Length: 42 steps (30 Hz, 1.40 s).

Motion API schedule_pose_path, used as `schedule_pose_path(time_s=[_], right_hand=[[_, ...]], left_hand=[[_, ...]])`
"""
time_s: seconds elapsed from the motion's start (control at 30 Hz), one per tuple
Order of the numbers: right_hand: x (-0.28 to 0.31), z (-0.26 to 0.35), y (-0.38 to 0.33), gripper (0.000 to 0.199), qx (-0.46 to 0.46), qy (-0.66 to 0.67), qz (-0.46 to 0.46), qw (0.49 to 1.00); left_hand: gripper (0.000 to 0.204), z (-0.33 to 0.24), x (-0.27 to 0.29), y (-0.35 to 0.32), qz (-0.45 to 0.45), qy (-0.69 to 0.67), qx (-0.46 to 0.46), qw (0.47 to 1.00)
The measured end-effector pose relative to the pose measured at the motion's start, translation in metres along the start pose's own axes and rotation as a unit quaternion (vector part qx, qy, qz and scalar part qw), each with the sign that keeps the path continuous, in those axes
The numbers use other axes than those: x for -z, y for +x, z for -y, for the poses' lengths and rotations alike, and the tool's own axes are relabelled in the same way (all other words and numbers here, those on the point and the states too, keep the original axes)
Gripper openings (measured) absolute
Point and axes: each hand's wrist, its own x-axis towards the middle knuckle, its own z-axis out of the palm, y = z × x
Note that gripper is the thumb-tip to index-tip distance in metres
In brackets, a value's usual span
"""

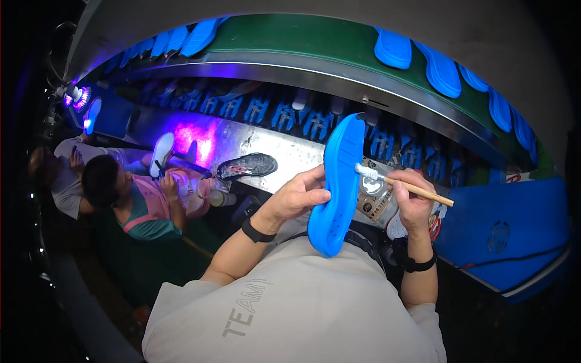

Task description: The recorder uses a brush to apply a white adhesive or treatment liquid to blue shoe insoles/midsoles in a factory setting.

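Observation:
A bright blue shoe sole (341, 181) stands tilted in front of my chest, its inner face turned to the right. My left hand (301, 195) grips its left edge, thumb on the near face and the other fingers mostly behind it. In my right hand (414, 202) is a brush with a wooden handle (431, 195), held between thumb and fingers. Its white-coated bristles (367, 172) touch or nearly touch the sole's right edge; which of the two, I cannot tell. Behind the brush sits a round container with whitish contents (373, 186), partly hidden.
A green conveyor belt (296, 37) carries several blue soles (443, 71) beyond a metal rail. Below it runs a row of blue pieces (257, 110). A dark shoe upper (247, 166) lies on the metal bench (292, 147). Two people work at left near purple lamps. A blue panel (514, 224) stands right.

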Motion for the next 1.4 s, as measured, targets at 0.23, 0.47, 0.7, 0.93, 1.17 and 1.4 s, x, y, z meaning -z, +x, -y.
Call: schedule_pose_path(time_s=[0.23, 0.47, 0.7, 0.93, 1.17, 1.4], right_hand=[[-0.003, -0.002, 0.011, 0.016, -0.032, 0.058, -0.116, 0.991], [0.004, 0.015, 0.009, 0.015, -0.012, 0.017, -0.026, 0.999], [0.006, 0.033, 0.004, 0.013, 0.042, -0.006, 0.037, 0.998], [0.005, 0.037, -0.005, 0.012, 0.042, 0.019, 0.047, 0.998], [0.001, 0.043, -0.013, 0.013, 0.033, 0.035, 0.062, 0.997], [-0.010, 0.049, -0.022, 0.019, 0.013, 0.065, -0.055, 0.996]], left_hand=[[0.074, -0.001, -0.003, 0.000, 0.021, 0.040, 0.017, 0.999], [0.075, -0.010, -0.005, 0.001, 0.015, 0.046, 0.002, 0.999], [0.071, -0.012, 0.000, 0.000, 0.002, 0.031, -0.023, 0.999], [0.073, -0.010, 0.002, -0.003, 0.000, 0.012, -0.024, 1.000], [0.076, -0.013, 0.009, -0.006, -0.020, 0.003, -0.028, 0.999], [0.072, -0.013, 0.010, -0.002, -0.009, -0.016, -0.029, 0.999]])
